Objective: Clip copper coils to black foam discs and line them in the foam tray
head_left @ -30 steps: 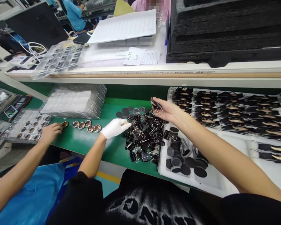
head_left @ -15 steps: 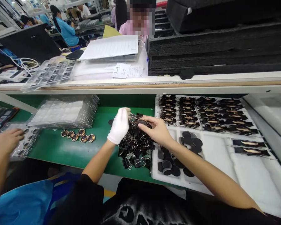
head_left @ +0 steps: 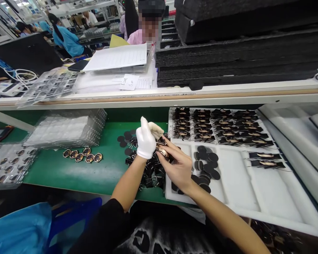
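My left hand (head_left: pixel 146 140), in a white glove, is closed at a black binder clip (head_left: pixel 162 140) above the pile; its fingertips partly hide the clip. My bare right hand (head_left: pixel 178 165) grips a round gold-rimmed part (head_left: pixel 163 152) just below that clip, fingers curled around its edge. Under both hands lies a heap of black binder clips (head_left: pixel 152 178) with wire handles. Black round discs (head_left: pixel 124 139) are scattered on the green table left of the glove. More black discs (head_left: pixel 209 167) lie in the white foam tray (head_left: pixel 240 187) to the right.
Clipped parts stand in rows (head_left: pixel 201 125) at the tray's back, with two more (head_left: pixel 266 164) nearer. Several gold-rimmed round parts (head_left: pixel 79 157) lie on the left. Clear plastic trays (head_left: pixel 66 128) are stacked behind them. A shelf edge (head_left: pixel 137 100) crosses above the table.
The gloved hand has tilted upward and the right hand has come lower, showing the part's gold rim. A co-worker's hand at the far left has gone from view. The camera has shifted right.
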A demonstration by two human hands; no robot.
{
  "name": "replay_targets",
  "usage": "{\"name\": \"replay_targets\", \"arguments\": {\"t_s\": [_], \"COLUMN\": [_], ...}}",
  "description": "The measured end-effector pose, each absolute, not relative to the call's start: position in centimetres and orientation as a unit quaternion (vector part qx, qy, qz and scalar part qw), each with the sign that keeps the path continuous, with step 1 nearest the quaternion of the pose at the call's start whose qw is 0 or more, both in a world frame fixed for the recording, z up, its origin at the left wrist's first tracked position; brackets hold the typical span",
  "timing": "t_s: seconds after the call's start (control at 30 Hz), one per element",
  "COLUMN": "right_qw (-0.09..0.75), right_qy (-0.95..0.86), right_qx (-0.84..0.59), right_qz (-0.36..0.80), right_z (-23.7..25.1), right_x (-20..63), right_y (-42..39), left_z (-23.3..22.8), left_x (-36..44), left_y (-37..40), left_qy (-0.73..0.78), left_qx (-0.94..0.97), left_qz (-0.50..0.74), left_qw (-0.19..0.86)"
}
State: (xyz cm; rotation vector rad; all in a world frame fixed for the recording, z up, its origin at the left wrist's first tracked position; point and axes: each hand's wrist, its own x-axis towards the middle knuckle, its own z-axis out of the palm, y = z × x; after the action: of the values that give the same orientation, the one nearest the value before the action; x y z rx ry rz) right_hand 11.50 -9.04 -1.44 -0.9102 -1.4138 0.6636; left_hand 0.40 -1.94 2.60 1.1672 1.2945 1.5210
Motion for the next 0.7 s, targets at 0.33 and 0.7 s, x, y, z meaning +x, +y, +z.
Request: {"name": "replay_targets", "arguments": {"t_s": [0.33,0.7], "right_qw": [0.654,0.669], "right_qy": [-0.506,-0.497], "right_qx": [-0.477,-0.514], "right_qz": [0.296,0.204], "right_z": [-1.7,-2.8], "right_x": [15.8,18.9], "right_y": [-10.8,-11.2], "left_z": [5.2,5.0], "left_x": [4.0,9.1], "left_y": [-1.5,-1.5], "left_qy": [0.439,0.444], "left_qx": [0.657,0.716], "left_qz": [0.561,0.486], "left_qw": [0.247,0.234]}}
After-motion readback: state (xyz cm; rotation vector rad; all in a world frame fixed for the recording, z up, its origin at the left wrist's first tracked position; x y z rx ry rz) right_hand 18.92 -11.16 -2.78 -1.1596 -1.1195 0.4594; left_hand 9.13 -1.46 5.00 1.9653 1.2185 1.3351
